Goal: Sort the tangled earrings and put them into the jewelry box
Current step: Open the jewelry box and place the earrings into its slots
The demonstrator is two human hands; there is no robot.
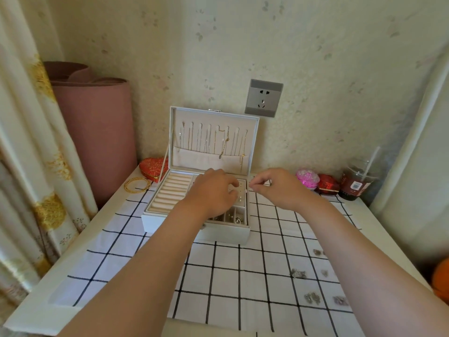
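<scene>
**Tiny earrings going into the box**

In the head view, my left hand (213,190) is over the open jewelry box (218,233). Its fingers are bent down onto the pad with little holes (243,190), and I cannot tell if they hold anything. My right hand (277,188) is just beside it, with thumb and first finger pinched on what I think is a tiny earring (250,188). More earrings (298,273) lie on the checked cloth (218,276) on the tabletop (36,310), well back from my right fingers and nearer to me. They look light, thin and easy to bend, so I would pick each one up by its body with a soft pinch. Just behind my left fingers, small pockets (237,218) hold shiny bits. Past my fingers, necklaces (224,142) hang in the lid (252,132).
</scene>
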